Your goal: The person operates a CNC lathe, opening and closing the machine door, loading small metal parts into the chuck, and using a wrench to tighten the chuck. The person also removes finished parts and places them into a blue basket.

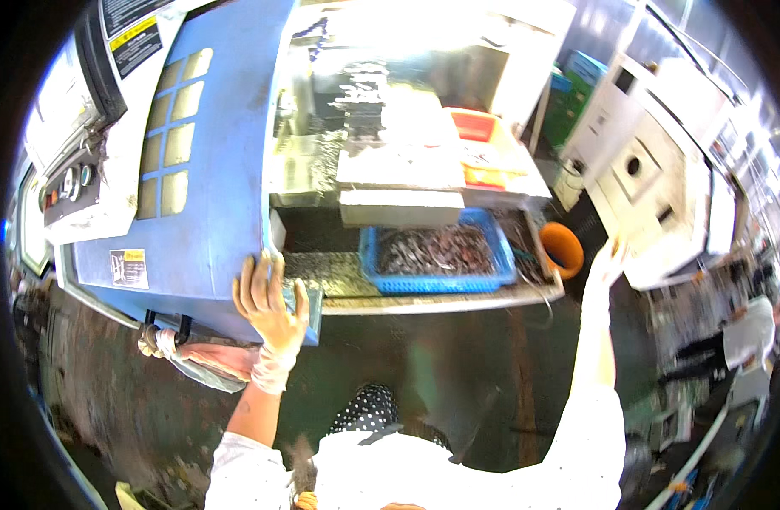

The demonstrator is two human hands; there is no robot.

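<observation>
My left hand, in a pale glove with stained fingertips, lies against the near right edge of a large blue machine door. Its fingers are stretched and the thumb stands apart. Out to the right, my raised right hand is gloved too; its fingers seem stretched upward with nothing visible in them, though glare blurs them. Between the hands, inside the machine bay, a blue plastic basket holds many small dark metallic pieces. Above it sits a pale block-like ledge, partly washed out by bright light.
An orange bucket stands right of the bay. Red and yellow bins sit behind the basket. A pink and grey cloth hangs from the door's black handle. A control panel is at left, a white machine at right.
</observation>
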